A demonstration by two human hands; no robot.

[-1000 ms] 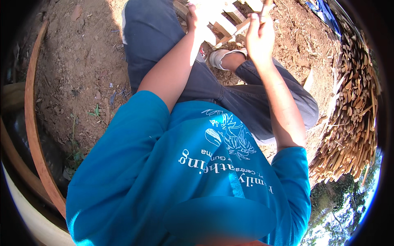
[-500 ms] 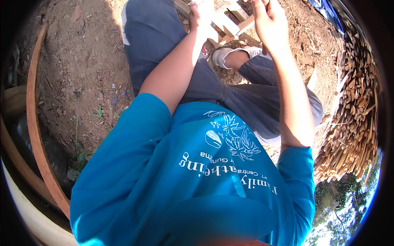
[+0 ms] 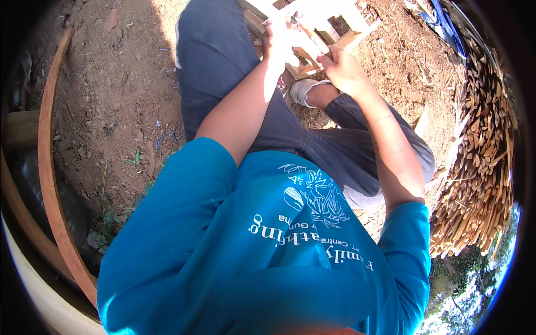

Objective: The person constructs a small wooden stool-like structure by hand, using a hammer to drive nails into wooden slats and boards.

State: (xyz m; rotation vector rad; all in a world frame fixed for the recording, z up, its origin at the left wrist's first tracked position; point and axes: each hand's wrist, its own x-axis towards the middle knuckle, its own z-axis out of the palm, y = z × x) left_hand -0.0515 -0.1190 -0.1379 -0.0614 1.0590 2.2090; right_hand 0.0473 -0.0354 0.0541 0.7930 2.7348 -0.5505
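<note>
Two hands work at the slatted wooden frame [image 3: 347, 40], just beyond the shoe [image 3: 303, 92]: right hand's [image 3: 345, 71] fingers clamped on a handled tool [image 3: 313, 37], left hand's [image 3: 274, 49] grip lost in glare — cannot tell. Bracing the frame firmly should help. Soil [image 3: 410, 61] opens rightward — stacked sticks [image 3: 474, 167] stand well apart.

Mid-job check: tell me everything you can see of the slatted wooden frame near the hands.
The slatted wooden frame has pale, flat-sided pieces, some crossing, with dark gaps between. Sunlight bleaches much of it, and the picture's top edge cuts it off. It appears just above the pale shoe. The left hand is at its left side; the right hand is at its near edge. Contact is lost in glare.
</note>
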